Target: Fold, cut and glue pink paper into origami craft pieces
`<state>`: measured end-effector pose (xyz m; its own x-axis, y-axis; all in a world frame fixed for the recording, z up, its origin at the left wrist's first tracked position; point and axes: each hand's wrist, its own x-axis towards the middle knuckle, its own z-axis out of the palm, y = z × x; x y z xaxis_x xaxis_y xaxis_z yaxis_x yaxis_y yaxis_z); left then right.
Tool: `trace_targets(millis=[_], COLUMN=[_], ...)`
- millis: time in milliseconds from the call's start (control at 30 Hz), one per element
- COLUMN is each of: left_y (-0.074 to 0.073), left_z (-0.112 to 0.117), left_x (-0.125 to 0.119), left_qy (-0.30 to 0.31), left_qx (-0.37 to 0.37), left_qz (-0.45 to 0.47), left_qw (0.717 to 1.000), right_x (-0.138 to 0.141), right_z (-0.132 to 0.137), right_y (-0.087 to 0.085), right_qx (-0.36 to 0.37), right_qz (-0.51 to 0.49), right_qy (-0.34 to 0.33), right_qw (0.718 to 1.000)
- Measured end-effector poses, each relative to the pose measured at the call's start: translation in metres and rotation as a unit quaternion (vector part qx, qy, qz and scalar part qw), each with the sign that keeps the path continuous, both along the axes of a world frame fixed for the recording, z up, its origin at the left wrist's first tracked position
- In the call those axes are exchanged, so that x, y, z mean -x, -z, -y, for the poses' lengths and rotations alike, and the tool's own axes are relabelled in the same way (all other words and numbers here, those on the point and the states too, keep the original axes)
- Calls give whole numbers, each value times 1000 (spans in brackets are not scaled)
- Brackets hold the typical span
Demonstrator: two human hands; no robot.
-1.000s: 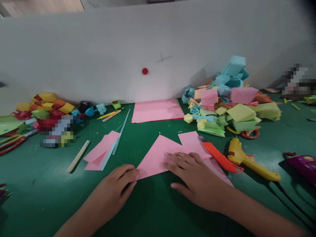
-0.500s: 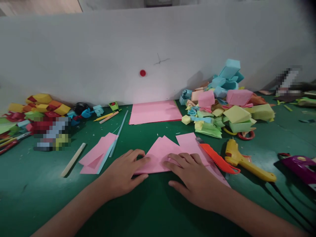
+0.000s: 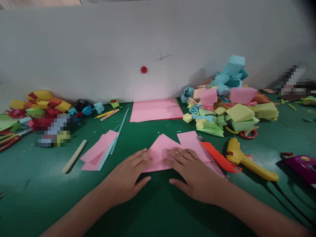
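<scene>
A folded sheet of pink paper (image 3: 161,148) lies on the green table between my hands, its straight folded edge towards me and its points away. My left hand (image 3: 130,174) presses its left part with outstretched fingers, the thumb resting off the paper. On the right part lie the spread fingers of my right hand (image 3: 191,171), its thumb also on the bare table. Just beyond my right hand, more pink paper (image 3: 190,140) sits partly under an orange utility knife (image 3: 218,158). To the left of my left hand are pink and light-blue paper pieces (image 3: 98,153).
A yellow hot glue gun (image 3: 247,161) and a purple tool (image 3: 300,168) lie on the right. Folded paper shapes are heaped at back right (image 3: 239,113) and back left (image 3: 41,102). Pink sheets (image 3: 155,110) rest against the white wall (image 3: 98,49). A wooden stick (image 3: 75,156) lies left.
My left hand has flattened, its fingers stretching further forward over the folded paper. My right hand stays on the paper, nearly unmoved. The view has tilted slightly.
</scene>
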<state>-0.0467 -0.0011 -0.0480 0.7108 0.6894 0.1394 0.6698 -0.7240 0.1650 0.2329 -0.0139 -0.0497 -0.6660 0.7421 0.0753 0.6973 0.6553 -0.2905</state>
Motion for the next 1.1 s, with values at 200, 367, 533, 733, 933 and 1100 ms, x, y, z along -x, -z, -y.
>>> trace_targets(millis=[200,367,533,733,933,1100], left_y=[1,8,6,5,8,10], left_z=[1,1,3,4,5,5], left_x=[-3,0,-1,-2,-1,0], left_qy=[53,67,66,58,61,59], left_qx=[6,-21,-26,-39,-67,-76], left_qz=[-29,-53,-62,-52,-48,-37], left_qw=[998,996,996,996,995,995], right_x=[-1,-3,2,14,18,19], right_z=[-4,-12,-31,-43,-45,-49], right_y=[0,-8,-14,-10,-6,-3], right_qx=[1,-3,-13,-49,-66,-62], right_qz=[20,33,30,66,69,69], right_qy=[-14,-43,-23,-16,-20,-20], right_qw=[1000,999,999,997,995,995])
